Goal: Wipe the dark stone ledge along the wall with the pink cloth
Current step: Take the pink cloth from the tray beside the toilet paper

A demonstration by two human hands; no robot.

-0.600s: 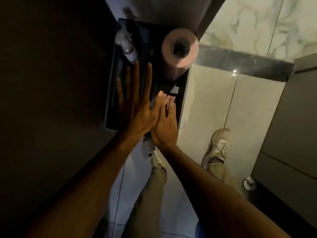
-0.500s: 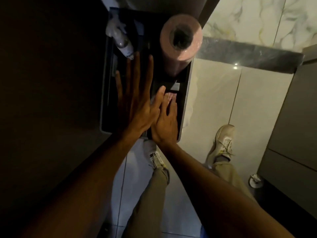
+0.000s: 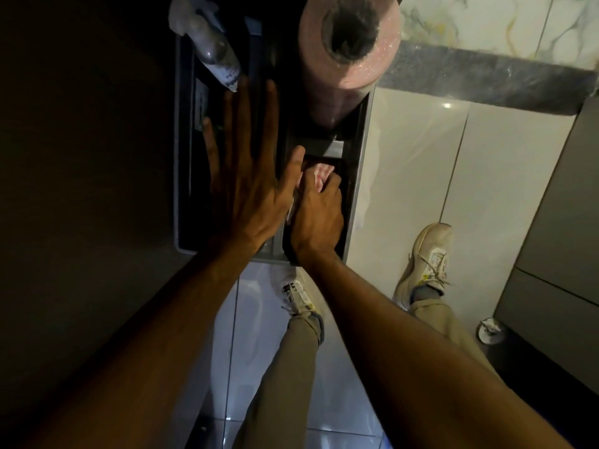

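A dark stone ledge (image 3: 351, 189) juts from the wall below me, seen from above. My right hand (image 3: 316, 218) is curled on a pink checked cloth (image 3: 322, 175) and presses it onto the ledge's right part. Only the cloth's front end shows past my fingers. My left hand (image 3: 246, 179) lies flat with its fingers spread on the ledge, right beside the right hand, its thumb touching the cloth's edge.
A pink toilet paper roll (image 3: 350, 43) stands on the ledge just beyond the cloth. A clear spray bottle (image 3: 215, 56) lies at the far left of the ledge, near my left fingertips. A dark wall fills the left. Below are pale floor tiles and my shoes (image 3: 428, 257).
My right hand has gone from flat fingers to a curled grip, bunching the pink cloth. The view has moved closer to the ledge. The left hand stays flat.
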